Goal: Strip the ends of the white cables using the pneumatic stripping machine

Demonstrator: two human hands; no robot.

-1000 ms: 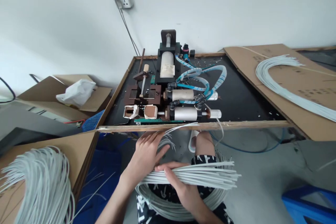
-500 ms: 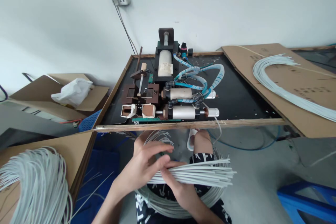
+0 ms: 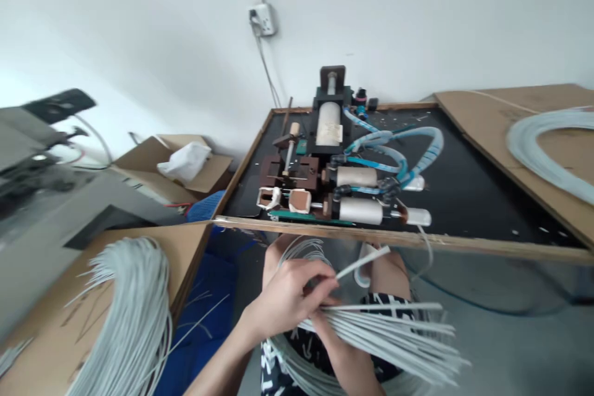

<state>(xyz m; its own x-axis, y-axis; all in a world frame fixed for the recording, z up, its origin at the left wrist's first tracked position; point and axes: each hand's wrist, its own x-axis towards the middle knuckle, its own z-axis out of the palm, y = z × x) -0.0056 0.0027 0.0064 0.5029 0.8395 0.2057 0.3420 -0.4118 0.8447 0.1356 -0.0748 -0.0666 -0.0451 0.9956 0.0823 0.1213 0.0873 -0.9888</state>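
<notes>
My left hand (image 3: 294, 292) is closed in a pinch on a white wire (image 3: 362, 262), whose end points up and to the right, apart from the rest. Just below, my right hand (image 3: 336, 337) is wrapped round a bundle of white wires (image 3: 394, 337). The bundle's ends fan out to the right over my lap, and its long part loops round my legs. Both hands are close together, below the front edge of the bench (image 3: 417, 240). The right fingers are partly hidden behind the left hand and the wires.
On the bench stands a machine with metal cylinders (image 3: 362, 210) and blue hoses (image 3: 394, 161). Coiled wires (image 3: 533, 139) lie on cardboard at right. Another wire bundle (image 3: 134, 297) rests on cardboard (image 3: 185, 253) at left, near an open box (image 3: 218, 174).
The view has swung left, bringing grey equipment in at the left edge. My left hand now lifts one wire away from the bundle. The bundle's ends have spread and dipped at right.
</notes>
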